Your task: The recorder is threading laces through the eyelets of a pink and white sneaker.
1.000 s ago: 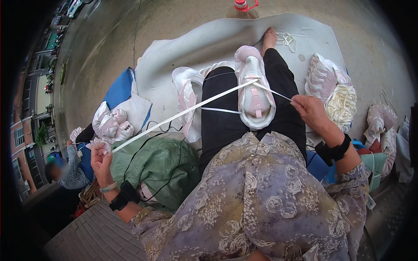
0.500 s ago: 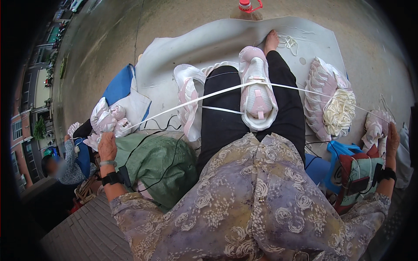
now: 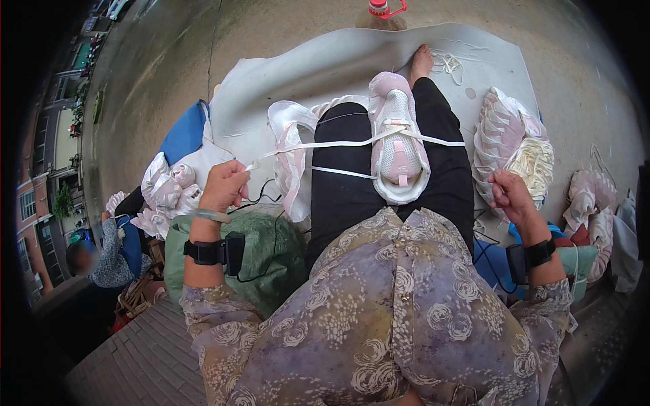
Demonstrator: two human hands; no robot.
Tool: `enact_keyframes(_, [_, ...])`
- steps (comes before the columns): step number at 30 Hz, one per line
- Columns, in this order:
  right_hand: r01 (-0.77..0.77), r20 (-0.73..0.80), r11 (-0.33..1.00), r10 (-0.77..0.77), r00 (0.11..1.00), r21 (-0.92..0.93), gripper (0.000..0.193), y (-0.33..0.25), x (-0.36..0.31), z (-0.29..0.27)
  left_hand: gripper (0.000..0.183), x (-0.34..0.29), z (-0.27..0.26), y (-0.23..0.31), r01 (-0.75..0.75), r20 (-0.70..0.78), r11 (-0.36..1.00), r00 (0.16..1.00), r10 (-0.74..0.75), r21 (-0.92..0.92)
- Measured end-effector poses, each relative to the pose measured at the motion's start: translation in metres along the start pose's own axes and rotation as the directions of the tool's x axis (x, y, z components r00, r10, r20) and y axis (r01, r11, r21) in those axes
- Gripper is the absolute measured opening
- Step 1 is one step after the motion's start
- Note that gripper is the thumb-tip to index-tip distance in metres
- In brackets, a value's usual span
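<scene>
A pink-and-white shoe upper (image 3: 399, 145) lies lengthwise between my thighs, its open heel toward me. White shoelace (image 3: 345, 143) is threaded across it, with strands running out to both sides. My left hand (image 3: 227, 188) is closed, pinching a lace end above the green sack. Over my right thigh the other strand (image 3: 440, 141) lies slack, its far end out of sight. My right hand (image 3: 512, 196) is closed beside the stacked uppers (image 3: 494, 149); whatever its fingers hold is too small to make out. More pink-and-white uppers (image 3: 292, 152) rest against my left thigh.
A bundle of cream laces (image 3: 531, 166) lies by the right stack. Other uppers (image 3: 166, 186) sit at the left near a green sack (image 3: 271, 250). A grey-white sheet (image 3: 305, 64) covers the ground, with a red-capped bottle (image 3: 381, 19) beyond. Another person (image 3: 112, 254) sits far left.
Both hands have come inward from the far sides. The lace strands, stretched taut before, now hang looser, and the right one rests on my thigh.
</scene>
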State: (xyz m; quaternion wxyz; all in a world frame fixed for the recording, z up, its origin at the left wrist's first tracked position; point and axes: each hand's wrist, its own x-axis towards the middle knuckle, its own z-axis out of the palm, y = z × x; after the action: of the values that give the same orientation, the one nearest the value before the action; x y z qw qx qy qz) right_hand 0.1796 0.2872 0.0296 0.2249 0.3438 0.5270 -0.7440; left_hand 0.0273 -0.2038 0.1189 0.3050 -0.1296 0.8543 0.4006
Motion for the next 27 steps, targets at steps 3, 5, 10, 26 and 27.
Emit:
enact_keyframes(3, [-0.012,0.22,0.988,0.047,0.974,-0.157,0.02,0.001,0.003,0.053,0.011,-0.003,0.058,0.019,-0.273,0.209,0.943,0.95,0.233,0.19])
enact_keyframes(5, [-0.029,0.33,0.987,0.081,0.94,-0.16,0.019,-0.003,0.011,0.07,0.012,-0.004,0.083,0.032,-0.333,0.263,0.922,0.924,0.278,0.198])
enact_keyframes(10, [-0.011,0.212,0.998,0.023,0.977,-0.059,0.018,0.001,0.036,0.092,0.011,0.008,0.141,0.044,0.186,0.552,0.909,0.832,0.056,-0.373])
enact_keyframes(26, [0.416,0.023,0.888,-0.428,0.903,0.197,0.007,-0.015,0.115,0.116,0.01,0.123,0.165,0.1,-0.115,0.02,0.617,0.978,0.208,-0.778])
enact_keyframes(27, [0.415,0.02,0.888,-0.427,0.904,0.198,0.007,-0.013,0.115,0.114,0.012,0.122,0.158,0.1,-0.152,-0.002,0.609,0.971,0.239,-0.778])
